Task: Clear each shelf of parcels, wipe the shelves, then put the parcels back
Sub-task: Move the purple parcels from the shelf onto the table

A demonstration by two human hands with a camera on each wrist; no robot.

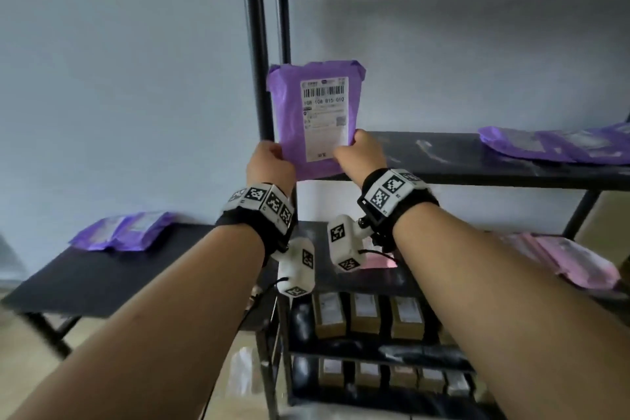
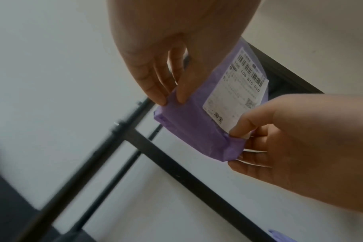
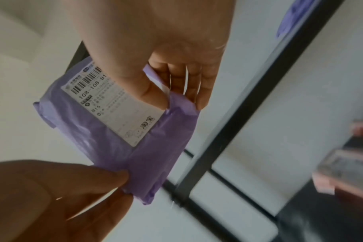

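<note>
Holding a purple parcel (image 1: 315, 119) upright, both hands are pinching its lower corners: the left hand (image 1: 271, 160) is gripping the lower-left corner between thumb and fingers, and the right hand (image 1: 361, 157) is gripping the lower-right one. The parcel is hovering at the left end of the middle shelf (image 1: 443, 160), label facing the person, touching nothing else that can be made out.

Judging progress from how things are lying, the job is looking partway through. More purple parcels (image 1: 555, 145) are lying flat at the far right end of the middle shelf, while its left and centre are showing bare dark board. Another small pile of purple parcels (image 1: 126, 230) is sitting on the black side table (image 1: 102, 276), left of and below that shelf. Pink parcels (image 1: 562, 256) are lying on the level below, and boxes (image 1: 368, 314) are filling the lower tiers. No cloth is showing anywhere, so whether this parcel is coming off or going back cannot be told; the lower levels are seemingly awaiting their turn.
</note>
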